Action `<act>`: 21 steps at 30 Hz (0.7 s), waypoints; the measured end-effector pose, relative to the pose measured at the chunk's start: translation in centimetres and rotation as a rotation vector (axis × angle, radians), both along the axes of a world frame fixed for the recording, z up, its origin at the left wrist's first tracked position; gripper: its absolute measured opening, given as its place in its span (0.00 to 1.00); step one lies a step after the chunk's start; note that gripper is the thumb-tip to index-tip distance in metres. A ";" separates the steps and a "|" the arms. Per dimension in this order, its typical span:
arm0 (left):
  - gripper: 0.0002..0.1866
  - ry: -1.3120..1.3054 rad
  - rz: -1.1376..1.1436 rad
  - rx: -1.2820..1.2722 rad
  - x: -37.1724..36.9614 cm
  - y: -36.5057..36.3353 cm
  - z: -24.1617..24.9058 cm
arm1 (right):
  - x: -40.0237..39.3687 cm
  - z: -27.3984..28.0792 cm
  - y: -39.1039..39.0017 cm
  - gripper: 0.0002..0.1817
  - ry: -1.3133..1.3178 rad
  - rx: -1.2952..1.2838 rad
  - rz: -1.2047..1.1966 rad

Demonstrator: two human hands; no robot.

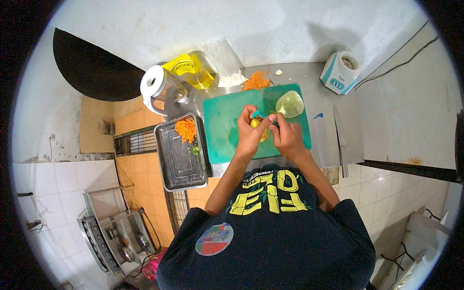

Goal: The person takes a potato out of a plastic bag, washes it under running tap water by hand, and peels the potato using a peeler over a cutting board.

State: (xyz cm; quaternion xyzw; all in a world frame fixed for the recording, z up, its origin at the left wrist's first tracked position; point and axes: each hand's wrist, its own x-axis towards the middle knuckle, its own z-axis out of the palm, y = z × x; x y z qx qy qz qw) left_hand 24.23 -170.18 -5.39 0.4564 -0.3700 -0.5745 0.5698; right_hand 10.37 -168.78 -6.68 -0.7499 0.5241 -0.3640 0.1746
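Above the green cutting board [222, 140], both of my hands meet around a yellow potato [255, 123]. My left hand [249, 135] grips the potato, its fingers wrapped about the far side and the thumb stretched across. Pinched in my right hand [288, 138] is a teal peeler [257, 115], whose head reaches over to the potato's far end. Part of the potato and most of the peeler's handle are hidden by my fingers. A pale green piece of cabbage [290, 104] lies on the board just beyond my right hand.
Left of the board sits a metal tray [169, 164] with shredded carrot [185, 130]. Behind stand a blender jug [159, 87], a yellow oil pouch [191, 67] and orange shreds [256, 81]. To the right are a knife [340, 135] and a blender base [340, 72].
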 end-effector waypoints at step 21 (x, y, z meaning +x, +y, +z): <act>0.18 0.012 -0.064 0.090 0.4 0.0 -0.2 | 0.2 0.2 0.3 0.14 0.118 -0.031 -0.089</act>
